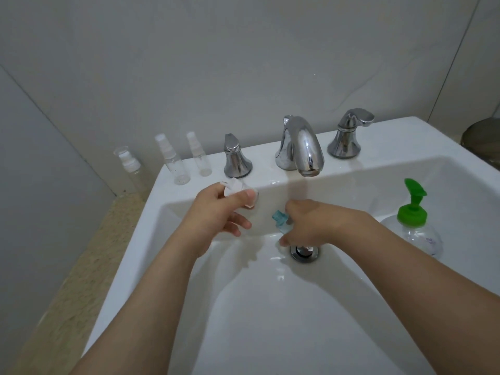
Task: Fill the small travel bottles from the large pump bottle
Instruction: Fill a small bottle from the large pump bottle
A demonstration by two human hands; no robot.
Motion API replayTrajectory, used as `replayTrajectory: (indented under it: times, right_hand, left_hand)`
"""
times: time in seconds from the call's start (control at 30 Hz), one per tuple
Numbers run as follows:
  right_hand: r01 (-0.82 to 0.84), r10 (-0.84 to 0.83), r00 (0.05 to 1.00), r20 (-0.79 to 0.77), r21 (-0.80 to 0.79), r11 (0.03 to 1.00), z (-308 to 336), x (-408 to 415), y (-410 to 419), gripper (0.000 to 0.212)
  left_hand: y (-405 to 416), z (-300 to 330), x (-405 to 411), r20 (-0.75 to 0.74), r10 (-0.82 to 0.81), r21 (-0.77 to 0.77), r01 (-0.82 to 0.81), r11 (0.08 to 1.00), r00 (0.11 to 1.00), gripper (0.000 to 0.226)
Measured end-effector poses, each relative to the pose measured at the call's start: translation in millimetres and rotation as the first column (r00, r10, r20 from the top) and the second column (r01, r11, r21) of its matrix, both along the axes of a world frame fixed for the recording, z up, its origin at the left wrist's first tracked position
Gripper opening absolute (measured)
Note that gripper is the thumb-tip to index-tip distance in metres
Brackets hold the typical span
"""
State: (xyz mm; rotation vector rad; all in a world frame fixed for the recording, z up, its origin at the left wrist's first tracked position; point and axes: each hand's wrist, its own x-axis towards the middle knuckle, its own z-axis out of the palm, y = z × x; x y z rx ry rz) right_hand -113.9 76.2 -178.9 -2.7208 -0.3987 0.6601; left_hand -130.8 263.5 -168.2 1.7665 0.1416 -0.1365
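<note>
Over the sink basin, my left hand pinches a small clear cap with a white pump top between thumb and forefinger. My right hand grips a small travel bottle with bluish liquid, tilted, its open neck pointing up and left; most of it is hidden by my fingers. The large pump bottle, clear with a green pump, stands inside the basin at the right. Three capped clear travel bottles stand at the back left: two on the sink ledge, one beside the sink.
A chrome spout with two chrome handles lines the back ledge of the white sink. The chrome drain lies just below my right hand. A speckled counter runs along the left, and grey walls stand behind.
</note>
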Motion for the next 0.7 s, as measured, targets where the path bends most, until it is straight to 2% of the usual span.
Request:
replayTrajectory:
  times: [0.1,0.23,0.43,0.6,0.7]
  right_hand:
    - [-0.027,0.027,1.0,0.009,-0.027,0.999,0,0,0,0.044]
    - [-0.082,0.081,0.997,-0.014,-0.077,0.994,1,-1,-3,0.044]
    - [-0.093,0.091,0.996,-0.024,-0.091,0.991,0,1,-7,0.045]
    - [-0.09,0.088,0.996,-0.031,-0.099,0.991,-9,5,-7,0.044]
    - [-0.083,0.082,0.997,-0.013,-0.092,0.992,-10,5,-7,0.046]
  left_hand:
    - [-7,-6,-5,0.185,0.072,0.257,-0.119,0.959,0.98,0.024]
    - [-25,0,2,0.305,0.179,0.28,-0.268,0.922,0.935,0.026]
    - [-45,7,28,0.293,0.24,0.293,-0.326,0.899,0.926,0.023]
    - [-55,0,37,0.336,0.268,0.437,-0.402,0.805,0.903,0.031]
    - [-57,2,32,0.324,0.261,0.411,-0.384,0.827,0.909,0.031]
